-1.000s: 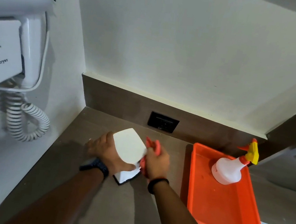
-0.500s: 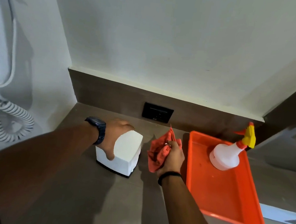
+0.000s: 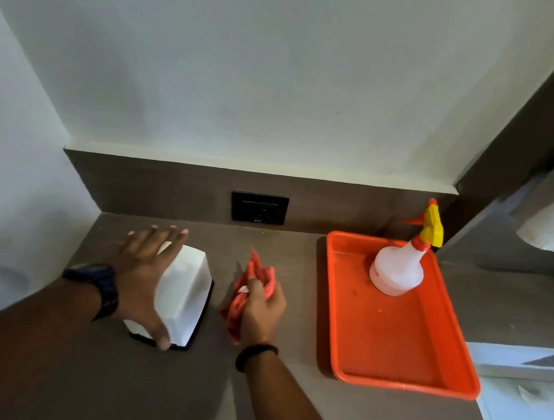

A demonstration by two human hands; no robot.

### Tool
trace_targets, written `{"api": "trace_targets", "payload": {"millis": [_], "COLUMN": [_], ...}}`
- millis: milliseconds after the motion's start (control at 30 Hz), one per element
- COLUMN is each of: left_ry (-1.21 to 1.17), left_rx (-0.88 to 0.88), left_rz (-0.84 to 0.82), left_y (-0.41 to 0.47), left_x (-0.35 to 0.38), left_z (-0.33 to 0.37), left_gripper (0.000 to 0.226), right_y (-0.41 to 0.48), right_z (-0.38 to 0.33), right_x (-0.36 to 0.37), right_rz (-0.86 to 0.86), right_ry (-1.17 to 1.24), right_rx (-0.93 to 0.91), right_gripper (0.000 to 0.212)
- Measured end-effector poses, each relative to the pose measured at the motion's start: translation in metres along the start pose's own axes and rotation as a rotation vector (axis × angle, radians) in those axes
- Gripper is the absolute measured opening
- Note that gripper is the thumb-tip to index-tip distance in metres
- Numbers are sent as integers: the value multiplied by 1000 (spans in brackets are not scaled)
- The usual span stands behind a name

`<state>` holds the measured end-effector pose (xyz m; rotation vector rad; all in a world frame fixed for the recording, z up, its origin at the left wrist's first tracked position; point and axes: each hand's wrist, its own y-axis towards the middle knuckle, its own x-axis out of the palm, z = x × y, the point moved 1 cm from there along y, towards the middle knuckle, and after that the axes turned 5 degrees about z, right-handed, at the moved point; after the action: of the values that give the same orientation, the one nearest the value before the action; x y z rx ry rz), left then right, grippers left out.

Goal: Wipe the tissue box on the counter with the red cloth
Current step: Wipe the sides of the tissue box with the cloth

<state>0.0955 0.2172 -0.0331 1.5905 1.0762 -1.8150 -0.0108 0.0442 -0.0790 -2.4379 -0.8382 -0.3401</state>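
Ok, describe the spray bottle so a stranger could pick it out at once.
Start at the brown counter below the black wall socket. On its right side lies an orange tray, and the spray bottle stands in its far corner. It alone is translucent white, with a yellow trigger head.

The left hand (image 3: 142,274) is lying spread over the white tissue box (image 3: 184,294) on the counter (image 3: 150,387). The right hand (image 3: 261,306) is clutching the bunched red cloth (image 3: 248,286) just beside the box, apart from it. A spray bottle (image 3: 398,269) is standing in the orange tray (image 3: 401,350).
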Motion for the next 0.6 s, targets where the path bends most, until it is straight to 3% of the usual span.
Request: {"api": "trace_targets", "payload": {"millis": [100,200,267,433,600], "left_ry": [82,79,53,47,-17], "left_rx": [122,156,163,162,182], "left_rz": [-53,33,67,117,154], "left_y": [10,13,13,11,11], "left_x": [4,7,7,8,11], "left_z": [-3,2,4,4,2], "left_gripper": [169,155,148,141,135], "right_y": [-8,-16,-19,-29,-58], "right_z": [19,31,35,54,74], "right_x": [12,30,40,27,19], "right_rz": [-118,-251,-317,-218,-144], "right_ry": [-27,-189,-292,-328,-326], "right_rx": [47,5,-3,57,-40], "right_gripper": [25,20,30,19,20]}}
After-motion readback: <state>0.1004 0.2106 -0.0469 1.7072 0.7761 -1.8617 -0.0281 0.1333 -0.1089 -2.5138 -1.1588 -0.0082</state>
